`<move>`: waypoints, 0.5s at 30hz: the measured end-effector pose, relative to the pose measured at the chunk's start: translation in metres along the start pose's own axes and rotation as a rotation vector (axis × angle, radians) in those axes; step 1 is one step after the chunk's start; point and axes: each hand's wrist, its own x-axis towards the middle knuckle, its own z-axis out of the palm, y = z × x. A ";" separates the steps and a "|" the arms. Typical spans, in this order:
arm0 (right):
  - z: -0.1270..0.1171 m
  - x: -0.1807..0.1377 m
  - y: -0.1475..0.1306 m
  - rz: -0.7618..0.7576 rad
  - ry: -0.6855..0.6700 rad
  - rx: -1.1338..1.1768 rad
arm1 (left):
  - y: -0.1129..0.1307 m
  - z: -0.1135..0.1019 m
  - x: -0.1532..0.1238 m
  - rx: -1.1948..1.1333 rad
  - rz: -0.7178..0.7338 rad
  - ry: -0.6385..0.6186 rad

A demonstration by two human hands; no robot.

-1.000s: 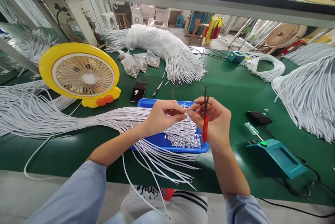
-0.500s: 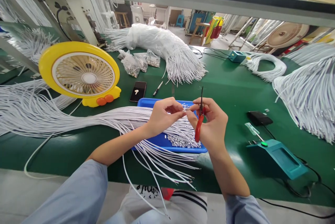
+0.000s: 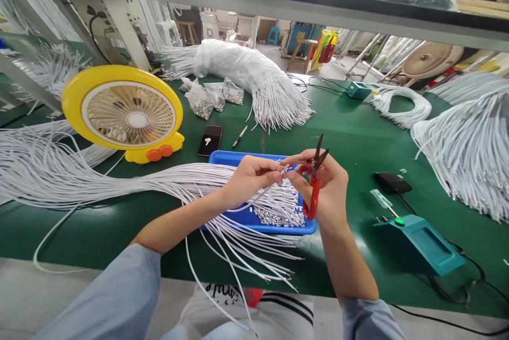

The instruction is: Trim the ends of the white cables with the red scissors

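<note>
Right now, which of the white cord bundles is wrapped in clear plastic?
The far bundle in the middle of the green table, behind the small bags of metal parts; the left bundle and the right bundle lie bare.

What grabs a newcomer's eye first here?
The yellow fan at the left of the green table, and the thick sheaf of white cords sweeping from the left edge into the blue tray. At centre, the left hand pinches one cord against the right hand, which grips red-handled pliers, tips up and parted.

Red-handled pliers (image 3: 313, 195), white cords (image 3: 119, 181), blue tray (image 3: 246, 215), green table (image 3: 350, 133), yellow fan (image 3: 123, 112), seemingly silver terminals (image 3: 278, 216).
</note>
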 end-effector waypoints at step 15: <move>0.000 -0.005 -0.006 0.032 0.011 -0.018 | -0.001 0.002 -0.002 0.171 0.138 0.200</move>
